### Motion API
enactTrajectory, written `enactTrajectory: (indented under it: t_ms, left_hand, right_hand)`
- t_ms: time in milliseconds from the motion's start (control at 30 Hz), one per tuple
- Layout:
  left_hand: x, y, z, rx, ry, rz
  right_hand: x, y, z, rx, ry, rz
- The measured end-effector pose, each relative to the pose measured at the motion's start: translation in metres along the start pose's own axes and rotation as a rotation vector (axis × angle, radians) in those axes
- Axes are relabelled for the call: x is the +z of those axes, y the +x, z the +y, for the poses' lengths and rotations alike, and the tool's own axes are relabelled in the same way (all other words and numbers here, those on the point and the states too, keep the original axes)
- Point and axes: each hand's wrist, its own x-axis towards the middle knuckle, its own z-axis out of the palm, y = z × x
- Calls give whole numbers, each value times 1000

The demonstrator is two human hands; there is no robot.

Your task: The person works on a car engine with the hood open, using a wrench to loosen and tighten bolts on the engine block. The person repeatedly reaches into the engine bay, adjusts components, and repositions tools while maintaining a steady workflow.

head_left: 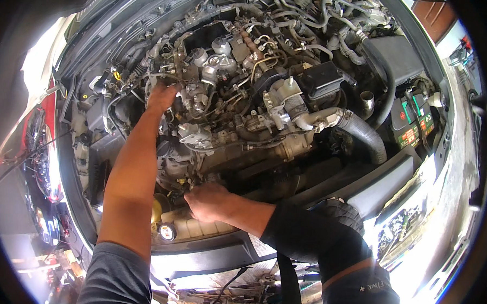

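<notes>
Both my arms reach into the open engine bay over a dusty, partly stripped engine (224, 97). My left hand (163, 98) is down at the engine's left side, among hoses and metal fittings; its fingertips are mostly hidden there. At the engine's front lower edge, my right hand (208, 202) has its fingers curled closed near small wires and connectors (175, 191). Whatever those fingers grip is covered by the hand. Just below it lies a pale plastic tank (196, 230) with a round cap (167, 232).
A ribbed grey hose (363, 136) curves down on the right, beside a black box (320, 79). Farther right sits a battery (410, 121) with green parts. The front crossmember (206, 256) runs along the near side, with tools and papers beyond it.
</notes>
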Motion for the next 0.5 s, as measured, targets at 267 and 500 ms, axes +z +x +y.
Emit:
enactTrajectory:
  t_ms: [267, 500]
  left_hand:
    - [-36, -14, 32, -84, 66, -157]
    - [-48, -35, 30, -12, -223, -206]
  right_hand:
    - [-6, -5, -1, 13, 51, 53]
    - [-4, -6, 0, -14, 22, 40]
